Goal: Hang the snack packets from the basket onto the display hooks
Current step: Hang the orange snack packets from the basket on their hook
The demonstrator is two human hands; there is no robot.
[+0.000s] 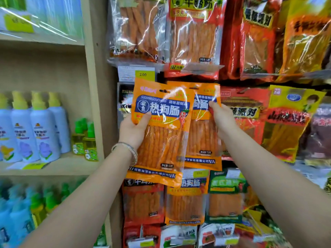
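The left hand (133, 130) gripped an orange snack packet (161, 133), raised against the hung packets (195, 42), not yet hooked; the right hand (221, 117) pinched a matching packet (202, 140) behind, seemingly already hung; the basket was out of view

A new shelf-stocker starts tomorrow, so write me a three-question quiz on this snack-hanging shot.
1. True or false: the left hand holds an orange packet at its left side.
2. Pick one: the yellow price tag above that packet reads A) 2.00, B) 5.00, C) 9.50.
3. Fill the gap: the right hand grips a second orange packet that lies partly ___ the first.
Key: 1 true; 2 A; 3 behind.
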